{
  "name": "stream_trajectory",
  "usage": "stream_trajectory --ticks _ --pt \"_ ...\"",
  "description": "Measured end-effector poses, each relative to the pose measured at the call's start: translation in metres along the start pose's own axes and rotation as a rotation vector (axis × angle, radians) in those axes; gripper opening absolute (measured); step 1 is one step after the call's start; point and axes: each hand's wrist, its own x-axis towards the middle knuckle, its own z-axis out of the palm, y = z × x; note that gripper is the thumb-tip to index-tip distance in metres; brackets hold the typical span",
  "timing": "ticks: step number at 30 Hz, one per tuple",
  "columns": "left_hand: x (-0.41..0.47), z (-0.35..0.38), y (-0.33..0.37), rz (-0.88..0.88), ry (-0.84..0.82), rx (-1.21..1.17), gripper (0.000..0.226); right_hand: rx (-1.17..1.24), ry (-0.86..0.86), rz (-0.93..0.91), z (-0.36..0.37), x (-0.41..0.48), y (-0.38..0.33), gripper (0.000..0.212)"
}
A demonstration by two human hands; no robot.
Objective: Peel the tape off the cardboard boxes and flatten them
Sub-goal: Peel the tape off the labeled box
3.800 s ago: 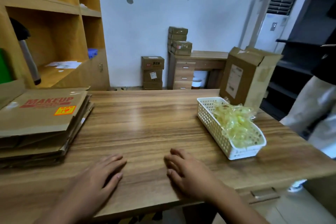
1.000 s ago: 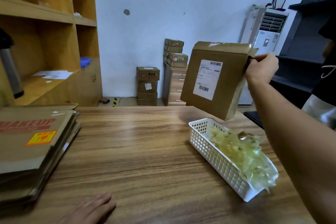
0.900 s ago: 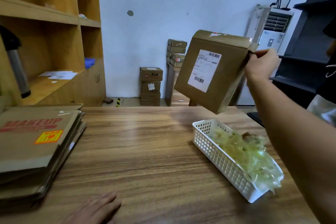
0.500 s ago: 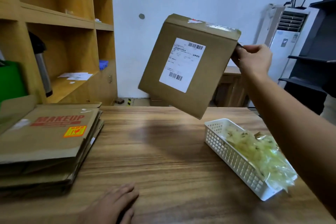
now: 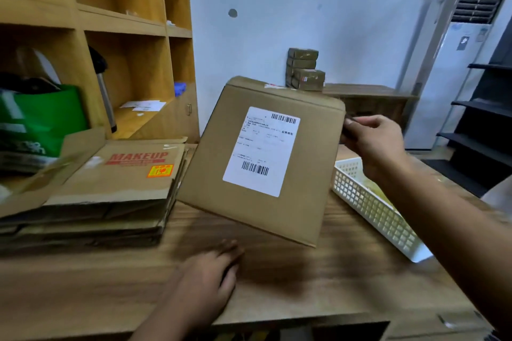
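Note:
A brown cardboard box [image 5: 304, 180] with a white shipping label hangs tilted above the wooden table [image 5: 318, 279]. My right hand [image 5: 374, 144] grips its upper right edge. Its lower corner is just above the tabletop. My left hand [image 5: 210, 271] rests flat on the table below the box, fingers straight. A stack of flattened cardboard [image 5: 110, 188] lies at the left, the top sheet printed MAKEUP.
A white plastic basket [image 5: 371, 207] with crumpled tape stands at the right on the table. A wooden shelf unit [image 5: 124, 36] with a green bag [image 5: 41, 122] rises at the left. Small boxes [image 5: 304, 69] sit on a far desk. An air conditioner [image 5: 460, 63] stands back right.
My right hand has carried the box left and down over the middle of the table, towards me. My left hand has stayed flat on the table.

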Motion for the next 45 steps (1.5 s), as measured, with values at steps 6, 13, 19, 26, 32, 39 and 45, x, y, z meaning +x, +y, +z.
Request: stream_trajectory --ticks 6,13,19,26,32,39,45 --pt "0.002 0.005 -0.004 0.006 -0.002 0.051 0.042 -0.13 -0.022 0.059 -0.021 -0.01 0.036 0.014" --pt "0.001 0.01 -0.012 -0.003 -0.015 0.032 0.044 -0.286 -0.063 0.153 -0.038 -0.017 0.06 0.006" --pt "0.0 0.009 -0.008 -0.024 0.02 0.043 0.041 -0.471 -0.117 0.253 -0.05 -0.016 0.083 0.006" --pt "0.0 0.007 -0.007 -0.043 0.025 0.044 0.043 -0.818 -0.233 0.082 -0.058 -0.016 0.093 0.03" --pt "-0.002 0.004 -0.003 -0.042 0.027 0.033 0.051 -1.047 -0.209 -0.207 -0.056 -0.042 0.095 0.039" --pt "-0.007 -0.013 0.003 0.122 0.215 -0.079 0.032 -0.533 -0.217 -0.081 -0.048 -0.116 0.113 0.03" --pt "0.006 -0.033 0.024 0.243 0.309 -0.054 0.032 -0.252 -0.175 0.016 -0.041 -0.138 0.13 0.036"
